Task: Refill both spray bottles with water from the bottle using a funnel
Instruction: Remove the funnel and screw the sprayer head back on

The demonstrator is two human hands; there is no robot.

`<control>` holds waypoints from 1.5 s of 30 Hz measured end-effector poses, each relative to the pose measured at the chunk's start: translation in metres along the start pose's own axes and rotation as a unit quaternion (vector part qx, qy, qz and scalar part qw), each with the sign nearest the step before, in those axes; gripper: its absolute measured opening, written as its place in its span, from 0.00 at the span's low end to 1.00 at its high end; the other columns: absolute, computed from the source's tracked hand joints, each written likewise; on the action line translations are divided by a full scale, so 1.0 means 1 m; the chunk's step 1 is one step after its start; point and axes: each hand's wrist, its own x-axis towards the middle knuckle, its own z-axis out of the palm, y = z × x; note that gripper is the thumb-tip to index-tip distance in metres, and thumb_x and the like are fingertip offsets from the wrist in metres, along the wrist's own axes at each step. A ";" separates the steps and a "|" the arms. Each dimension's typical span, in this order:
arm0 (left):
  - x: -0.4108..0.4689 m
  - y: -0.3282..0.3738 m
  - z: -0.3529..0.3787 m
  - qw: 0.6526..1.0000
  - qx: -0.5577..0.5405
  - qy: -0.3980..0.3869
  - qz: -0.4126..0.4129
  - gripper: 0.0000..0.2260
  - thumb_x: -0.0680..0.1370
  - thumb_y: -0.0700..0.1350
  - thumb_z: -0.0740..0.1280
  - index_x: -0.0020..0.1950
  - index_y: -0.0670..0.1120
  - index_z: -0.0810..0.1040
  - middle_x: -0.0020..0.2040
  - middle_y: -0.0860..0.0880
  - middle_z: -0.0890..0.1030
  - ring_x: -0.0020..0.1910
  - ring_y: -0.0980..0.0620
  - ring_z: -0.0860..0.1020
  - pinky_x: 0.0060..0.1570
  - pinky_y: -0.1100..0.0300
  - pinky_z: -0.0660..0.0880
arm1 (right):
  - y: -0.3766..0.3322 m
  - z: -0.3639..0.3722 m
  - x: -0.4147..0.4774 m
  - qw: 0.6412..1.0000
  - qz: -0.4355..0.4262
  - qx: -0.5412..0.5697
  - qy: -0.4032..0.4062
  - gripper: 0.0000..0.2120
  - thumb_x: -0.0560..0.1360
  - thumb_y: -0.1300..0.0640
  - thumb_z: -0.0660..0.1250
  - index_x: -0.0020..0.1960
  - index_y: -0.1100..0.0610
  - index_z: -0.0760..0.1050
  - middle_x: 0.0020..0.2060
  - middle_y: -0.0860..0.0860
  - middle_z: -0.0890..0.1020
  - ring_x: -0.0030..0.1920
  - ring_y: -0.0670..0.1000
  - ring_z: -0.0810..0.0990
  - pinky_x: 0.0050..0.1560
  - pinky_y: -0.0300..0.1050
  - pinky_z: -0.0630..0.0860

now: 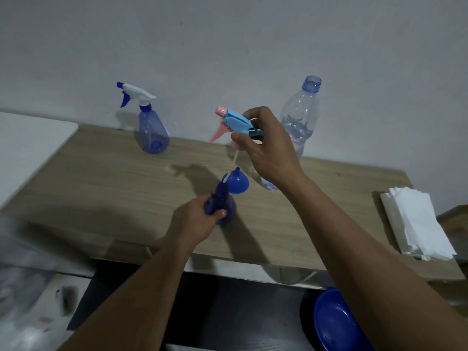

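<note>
My left hand (202,219) grips the blue spray bottle (222,201), hiding its base. My right hand (266,148) pinches the pink-and-blue spray head (234,121), its tube blurred at the bottle's neck

A plain pale wall (228,46) rises behind everything, bare and evenly lit in a dim, cool light. Against it stands a wooden table (101,188) with a light grain top; soft shadows lie across its middle. At the table's left edge a white surface (30,143) butts up to it. Near the right edge sits a stack of white paper napkins (417,221). Below the table's front edge the floor (228,312) is dark, with a blue bowl (336,323) down there towards the right.
</note>
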 end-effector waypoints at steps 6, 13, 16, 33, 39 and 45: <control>0.001 0.001 -0.001 1.000 -0.002 0.001 0.016 0.19 0.73 0.42 0.76 0.62 0.46 0.79 0.51 0.48 0.85 0.45 0.54 0.79 0.35 0.79 0.67 | -0.004 0.005 -0.001 1.000 -0.016 -0.018 -0.013 0.12 0.78 0.57 0.71 0.58 0.54 0.72 0.49 0.43 0.81 0.43 0.38 0.84 0.49 0.47 0.82; 0.002 -0.004 0.000 1.000 -0.025 0.001 0.017 0.19 0.71 0.44 0.77 0.61 0.50 0.80 0.50 0.52 0.85 0.48 0.53 0.82 0.44 0.71 0.74 | -0.003 0.002 -0.002 0.999 -0.021 -0.015 -0.029 0.11 0.78 0.58 0.71 0.57 0.54 0.72 0.49 0.45 0.82 0.42 0.39 0.85 0.46 0.40 0.82; 0.001 -0.004 0.000 0.999 -0.034 0.005 0.014 0.20 0.71 0.43 0.77 0.62 0.50 0.80 0.50 0.52 0.85 0.48 0.53 0.82 0.43 0.71 0.73 | 0.013 0.014 -0.008 0.998 -0.022 -0.032 -0.056 0.12 0.78 0.57 0.71 0.57 0.53 0.71 0.47 0.42 0.81 0.41 0.36 0.84 0.43 0.34 0.80; -0.002 -0.004 -0.002 0.998 -0.045 0.006 0.039 0.18 0.72 0.45 0.76 0.61 0.49 0.80 0.51 0.52 0.84 0.48 0.53 0.81 0.46 0.67 0.75 | 0.077 0.048 -0.018 0.981 0.001 -0.142 -0.135 0.09 0.74 0.51 0.75 0.51 0.51 0.78 0.43 0.44 0.82 0.43 0.48 0.79 0.43 0.45 0.75; -0.003 -0.004 -0.001 0.998 -0.048 0.002 0.030 0.17 0.73 0.45 0.76 0.60 0.49 0.80 0.50 0.54 0.83 0.48 0.55 0.81 0.44 0.68 0.75 | 0.083 0.053 -0.019 0.980 -0.012 -0.155 -0.123 0.10 0.74 0.49 0.75 0.52 0.51 0.79 0.43 0.44 0.82 0.44 0.48 0.79 0.44 0.45 0.76; -0.004 -0.002 -0.003 0.999 -0.035 0.013 0.021 0.17 0.72 0.46 0.76 0.60 0.49 0.80 0.49 0.53 0.84 0.45 0.56 0.80 0.39 0.74 0.70 | 0.088 0.055 -0.014 0.976 -0.013 -0.164 -0.142 0.11 0.73 0.49 0.76 0.52 0.50 0.80 0.42 0.43 0.82 0.42 0.45 0.79 0.43 0.41 0.75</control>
